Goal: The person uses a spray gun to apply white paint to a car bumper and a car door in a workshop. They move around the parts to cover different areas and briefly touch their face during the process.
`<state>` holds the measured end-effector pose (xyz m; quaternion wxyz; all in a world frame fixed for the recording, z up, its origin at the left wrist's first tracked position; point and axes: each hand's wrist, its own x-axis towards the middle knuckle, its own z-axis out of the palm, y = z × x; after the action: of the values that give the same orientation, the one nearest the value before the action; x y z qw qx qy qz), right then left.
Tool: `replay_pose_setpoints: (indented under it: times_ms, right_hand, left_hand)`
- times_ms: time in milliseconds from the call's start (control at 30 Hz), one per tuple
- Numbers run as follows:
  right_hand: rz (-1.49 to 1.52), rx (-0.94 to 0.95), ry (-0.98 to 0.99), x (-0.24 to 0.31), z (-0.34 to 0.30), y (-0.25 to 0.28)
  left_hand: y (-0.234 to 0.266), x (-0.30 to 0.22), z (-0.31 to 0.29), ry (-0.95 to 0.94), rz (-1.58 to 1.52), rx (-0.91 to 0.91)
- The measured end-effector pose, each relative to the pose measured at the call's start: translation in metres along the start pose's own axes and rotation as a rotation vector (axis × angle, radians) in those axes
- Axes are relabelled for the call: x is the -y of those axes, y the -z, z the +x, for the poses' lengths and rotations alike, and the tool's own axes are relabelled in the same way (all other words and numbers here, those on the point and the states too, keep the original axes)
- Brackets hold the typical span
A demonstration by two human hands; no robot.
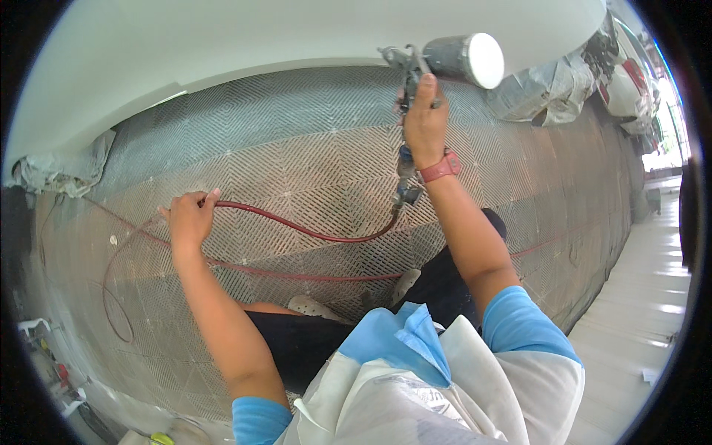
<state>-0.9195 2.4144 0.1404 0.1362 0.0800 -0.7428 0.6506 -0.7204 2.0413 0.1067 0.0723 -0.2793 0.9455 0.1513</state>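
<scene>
My right hand (426, 122) is wrapped round the handle of a spray gun (411, 67), up close to a pale car body panel (297, 30). A dark cup with a white lid (486, 61) sticks out to the right of the gun. Below the grip hang a blue-and-metal fitting (406, 167) and a red air hose (319, 233). That hose sags leftward to my left hand (190, 215), whose fingers are closed on it. A red watch (443, 166) is on my right wrist.
Patterned floor matting (297, 163) lies under me, with more hose (319, 277) running across it. Plastic-wrapped wheels (67, 167) (545, 89) stand at left and right. A white strip of floor (630, 297) is at the right. Equipment (59, 371) sits at the lower left.
</scene>
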Motion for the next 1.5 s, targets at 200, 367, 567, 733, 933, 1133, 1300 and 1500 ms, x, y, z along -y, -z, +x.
replay_pose_setpoints:
  times_ms: [200,367,567,733,933,1133,1300,1500]
  right_hand:
    - [0.076,0.161,0.067,0.025,-0.028,-0.109]
    - [0.12,0.251,0.14,0.046,-0.044,-0.185]
    - [0.088,0.302,0.235,0.082,-0.052,-0.243]
    - [0.355,0.532,0.059,0.103,-0.025,-0.229]
    - [0.099,0.284,0.158,0.085,-0.003,-0.138]
    - [0.007,0.106,0.078,0.054,0.016,-0.023]
    - [-0.031,0.018,0.033,0.036,0.034,0.062]
    - [-0.134,-0.06,0.049,0.011,0.056,0.151]
  left_hand:
    - [0.013,0.075,-0.007,0.197,-0.009,-0.077]
    - [0.024,0.136,-0.025,0.363,-0.07,-0.24]
    - [0.031,0.161,-0.044,0.455,-0.05,-0.366]
    - [0.039,0.147,-0.042,0.465,-0.014,-0.312]
    - [0.039,0.086,-0.032,0.275,0.01,-0.105]
    - [0.024,0.002,-0.027,0.04,0.088,0.03]
    - [0.008,-0.069,-0.034,-0.16,0.094,0.068]
    - [-0.011,-0.141,-0.049,-0.31,0.093,0.12]
